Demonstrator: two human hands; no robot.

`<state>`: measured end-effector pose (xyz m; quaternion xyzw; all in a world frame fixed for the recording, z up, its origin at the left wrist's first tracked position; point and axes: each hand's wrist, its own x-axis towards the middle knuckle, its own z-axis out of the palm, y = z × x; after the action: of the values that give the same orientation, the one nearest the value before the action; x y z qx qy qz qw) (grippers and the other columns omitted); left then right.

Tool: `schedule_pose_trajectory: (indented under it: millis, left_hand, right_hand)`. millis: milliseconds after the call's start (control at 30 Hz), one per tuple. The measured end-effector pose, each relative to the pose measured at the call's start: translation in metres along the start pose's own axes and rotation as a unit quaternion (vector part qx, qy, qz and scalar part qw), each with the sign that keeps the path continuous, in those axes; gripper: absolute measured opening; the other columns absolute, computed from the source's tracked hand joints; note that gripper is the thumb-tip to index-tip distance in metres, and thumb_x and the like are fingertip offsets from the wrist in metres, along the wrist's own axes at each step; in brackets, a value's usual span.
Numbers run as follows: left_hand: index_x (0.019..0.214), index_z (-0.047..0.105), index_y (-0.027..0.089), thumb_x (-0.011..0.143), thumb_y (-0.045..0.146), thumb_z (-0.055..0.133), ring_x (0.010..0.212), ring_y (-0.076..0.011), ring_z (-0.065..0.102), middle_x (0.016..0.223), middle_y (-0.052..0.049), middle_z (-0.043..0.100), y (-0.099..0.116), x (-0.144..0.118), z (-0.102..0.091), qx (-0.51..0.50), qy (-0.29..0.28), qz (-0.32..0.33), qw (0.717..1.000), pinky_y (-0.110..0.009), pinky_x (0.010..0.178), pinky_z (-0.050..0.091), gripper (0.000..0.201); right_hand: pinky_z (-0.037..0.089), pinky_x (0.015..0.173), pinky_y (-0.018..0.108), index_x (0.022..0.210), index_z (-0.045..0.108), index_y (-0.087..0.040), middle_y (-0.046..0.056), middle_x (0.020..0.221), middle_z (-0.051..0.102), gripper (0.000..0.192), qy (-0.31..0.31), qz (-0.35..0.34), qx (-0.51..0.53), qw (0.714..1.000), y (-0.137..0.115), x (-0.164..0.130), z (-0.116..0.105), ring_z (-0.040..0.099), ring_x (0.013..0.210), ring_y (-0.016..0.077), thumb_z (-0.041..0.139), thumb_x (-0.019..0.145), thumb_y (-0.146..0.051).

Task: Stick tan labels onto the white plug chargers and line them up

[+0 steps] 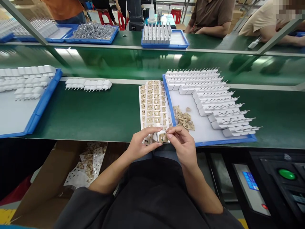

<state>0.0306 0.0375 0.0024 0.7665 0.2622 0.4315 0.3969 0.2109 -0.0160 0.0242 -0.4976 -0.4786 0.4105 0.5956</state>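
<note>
My left hand (pixel 143 141) is closed around a small white plug housing (pixel 156 136), thumb below and forefinger above. A beige adhesive label (pixel 163 137) with cut-outs lies over its end face. At the label's right edge, my right hand (pixel 183 143) has its thumb and forefinger pinched together; whether the label is fully flat there is hidden by the fingertips. Beneath both hands lies a white sheet (pixel 143 109) with rows of such beige labels. Just right of it, a pile of loose beige pieces (pixel 184 119) sits in a blue-rimmed tray (pixel 214 140).
Rows of white plug housings with pins (pixel 207 95) fill the tray's right side. A short row of housings (pixel 88 84) stands on the green bench, left of the sheet. Another blue tray (pixel 43 105) is far left. Below sits a cardboard box (pixel 47 171) with scraps. Other people are across the bench.
</note>
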Motion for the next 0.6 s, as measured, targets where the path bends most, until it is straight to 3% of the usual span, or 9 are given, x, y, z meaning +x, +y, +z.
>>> schedule_pose_trajectory:
  millis: [600]
  left_hand:
    - [0.126, 0.063, 0.025, 0.082, 0.023, 0.079, 0.115, -0.0232, 0.069, 0.123, -0.009, 0.072, 0.0039, 0.0009, -0.0003, 0.01, 0.0, 0.017, 1.0, -0.037, 0.101, 0.055, 0.047]
  right_hand:
    - [0.053, 0.079, 0.031, 0.092, 0.065, -0.024, 0.002, 0.088, 0.064, 0.004, 0.006, -0.031, -0.06, 0.998, 0.0005, -0.0019, 0.0025, 0.063, 0.086, 0.0169, 0.067, 0.091, -0.028]
